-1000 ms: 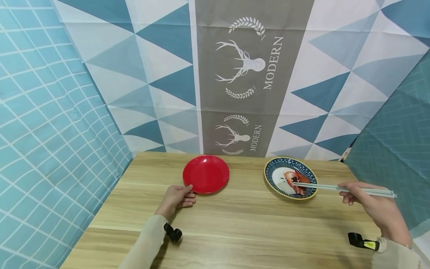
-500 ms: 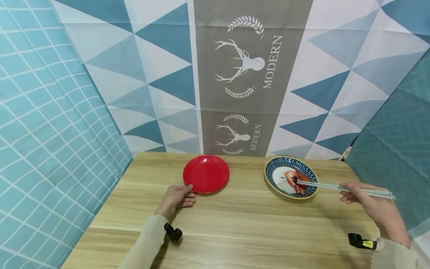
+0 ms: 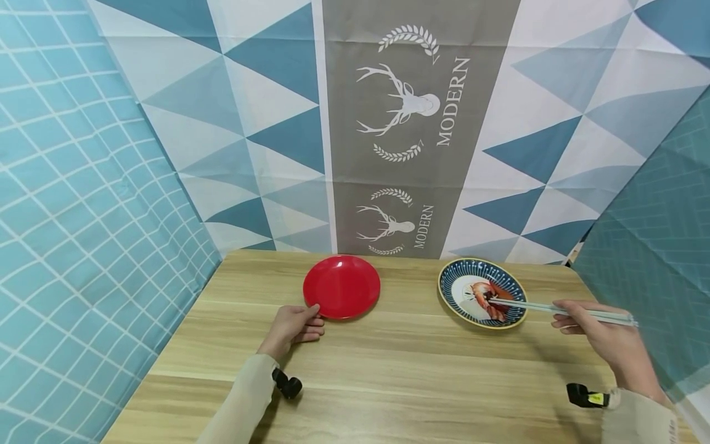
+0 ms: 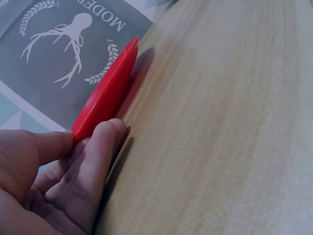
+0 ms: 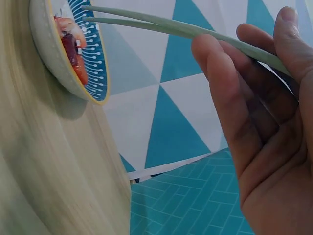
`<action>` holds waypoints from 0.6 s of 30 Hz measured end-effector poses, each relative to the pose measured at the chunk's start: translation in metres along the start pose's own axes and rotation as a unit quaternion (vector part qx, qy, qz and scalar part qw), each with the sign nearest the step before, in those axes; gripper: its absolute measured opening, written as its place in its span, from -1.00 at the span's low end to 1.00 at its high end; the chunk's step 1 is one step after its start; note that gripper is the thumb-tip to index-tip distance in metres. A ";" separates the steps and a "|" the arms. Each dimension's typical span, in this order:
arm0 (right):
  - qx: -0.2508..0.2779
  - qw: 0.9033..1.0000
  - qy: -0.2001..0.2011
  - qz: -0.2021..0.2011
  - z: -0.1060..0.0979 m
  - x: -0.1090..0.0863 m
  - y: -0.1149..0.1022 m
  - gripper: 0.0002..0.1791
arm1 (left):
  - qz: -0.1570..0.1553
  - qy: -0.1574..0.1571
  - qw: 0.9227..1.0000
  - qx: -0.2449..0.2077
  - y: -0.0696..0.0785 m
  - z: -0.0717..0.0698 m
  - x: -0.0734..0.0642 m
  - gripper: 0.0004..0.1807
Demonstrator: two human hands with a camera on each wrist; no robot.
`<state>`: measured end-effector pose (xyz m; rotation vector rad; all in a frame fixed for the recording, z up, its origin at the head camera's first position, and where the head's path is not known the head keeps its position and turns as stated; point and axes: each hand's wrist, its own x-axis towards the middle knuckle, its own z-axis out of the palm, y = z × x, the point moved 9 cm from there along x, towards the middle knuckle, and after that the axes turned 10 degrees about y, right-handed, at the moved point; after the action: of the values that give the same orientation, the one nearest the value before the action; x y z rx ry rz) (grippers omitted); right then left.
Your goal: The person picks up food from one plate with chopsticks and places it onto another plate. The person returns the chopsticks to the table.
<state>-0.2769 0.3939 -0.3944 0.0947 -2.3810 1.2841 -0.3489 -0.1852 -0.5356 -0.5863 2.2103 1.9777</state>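
In the head view my left hand (image 3: 293, 327) is at the near-left rim of a round red plate (image 3: 341, 287). Its thumb lies on top of the rim and its fingers are curled below, pinching the plate's edge (image 4: 107, 93) in the left wrist view. My right hand (image 3: 601, 336) holds a pair of pale green chopsticks (image 3: 538, 306), slightly parted at the tips. Those tips reach over a blue-and-white patterned bowl (image 3: 460, 266) with a yellow rim and overlap the orange-red and white food (image 3: 488, 299) inside. A dark piece shows among the food (image 5: 72, 49) in the right wrist view.
Plate and bowl stand near the back edge of a wooden table (image 3: 388, 376). A patterned cloth backdrop (image 3: 388, 123) rises right behind them. Blue checked cloth (image 3: 83, 216) borders the left side, and teal cloth (image 3: 649, 209) the right.
My right hand has shifted slightly to the left with the chopsticks, whose tips stay over the food. The left hand and red plate keep their place.
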 end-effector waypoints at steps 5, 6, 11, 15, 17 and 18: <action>0.006 1.000 0.003 -0.012 0.007 0.000 0.002 -0.73 | 0.002 0.002 1.000 -0.004 0.000 0.000 0.001 -0.61; 0.007 1.000 0.003 -0.011 0.008 0.000 0.004 -0.75 | 0.002 0.002 1.000 -0.004 0.000 -0.001 0.001 -0.61; 0.022 1.000 0.003 -0.006 0.014 0.001 0.005 -0.74 | 0.004 0.004 1.000 -0.003 0.000 -0.001 0.000 -0.61; 0.008 1.000 0.002 0.006 0.018 0.002 0.007 -0.65 | 0.004 0.004 1.000 0.000 0.000 -0.001 0.001 -0.61; 0.004 1.000 0.003 0.009 0.021 0.003 0.008 -0.61 | 0.005 0.003 1.000 0.001 0.000 -0.001 0.001 -0.61; 0.002 1.000 0.006 0.009 0.022 0.003 0.008 -0.60 | 0.006 0.003 1.000 0.002 0.000 0.000 0.001 -0.61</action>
<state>-0.2892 0.3814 -0.4095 0.0659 -2.3747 1.2947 -0.3495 -0.1858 -0.5355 -0.5805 2.2253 1.9805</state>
